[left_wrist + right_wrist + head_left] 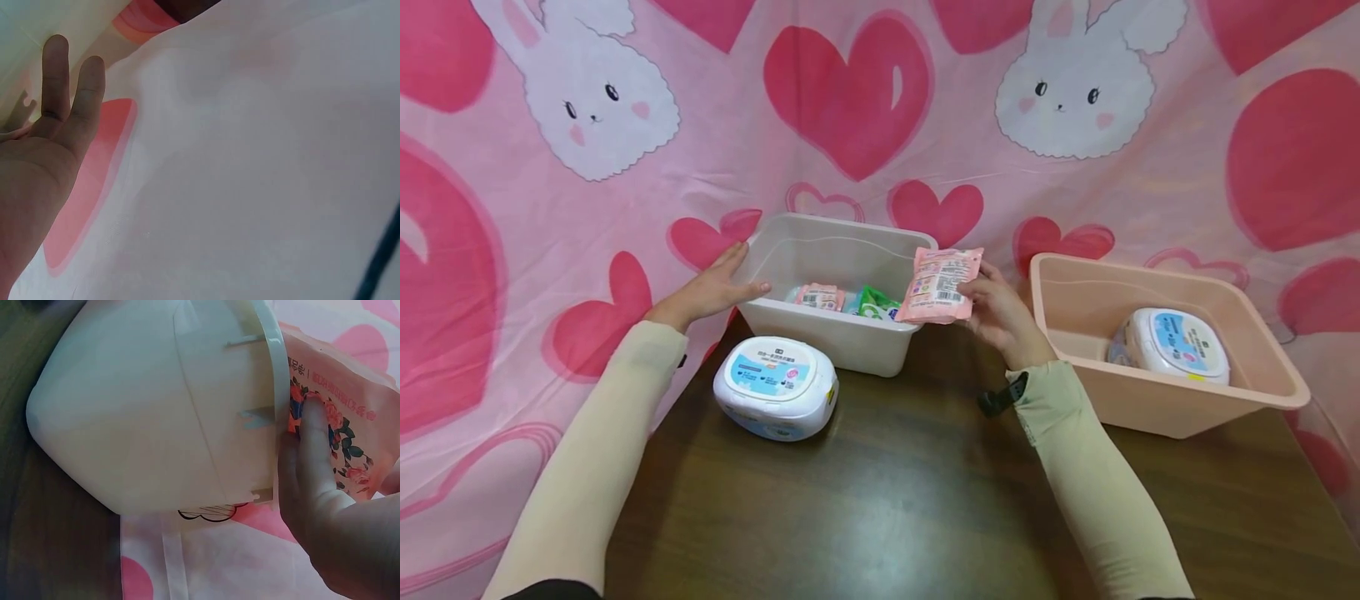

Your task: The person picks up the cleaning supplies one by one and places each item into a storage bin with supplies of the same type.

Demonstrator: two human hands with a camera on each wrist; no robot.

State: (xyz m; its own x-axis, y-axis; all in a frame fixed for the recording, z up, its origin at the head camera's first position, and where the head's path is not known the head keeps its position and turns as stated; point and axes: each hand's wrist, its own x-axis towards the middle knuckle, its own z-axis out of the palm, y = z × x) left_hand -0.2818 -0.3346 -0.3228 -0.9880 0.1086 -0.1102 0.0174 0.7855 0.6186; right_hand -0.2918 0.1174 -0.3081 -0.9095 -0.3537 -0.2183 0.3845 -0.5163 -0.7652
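Observation:
In the head view a pink packet (938,286) is gripped by my right hand (1000,312) at the right rim of the white bin (835,337). The right wrist view shows the packet's floral side (344,419) under the fingers of my right hand (331,512), beside the bin's wall (150,412). My left hand (711,287) rests at the bin's left rim with its thumb over the edge; its fingers are extended in the left wrist view (50,144). Inside the bin lie another pink packet (820,297) and a green-and-white packet (877,303).
A white tub with a blue label (775,387) stands on the brown table (880,500) in front of the white bin. To the right, a peach bin (1150,392) holds a similar tub (1180,343). A pink cloth with hearts and rabbits (715,125) hangs behind.

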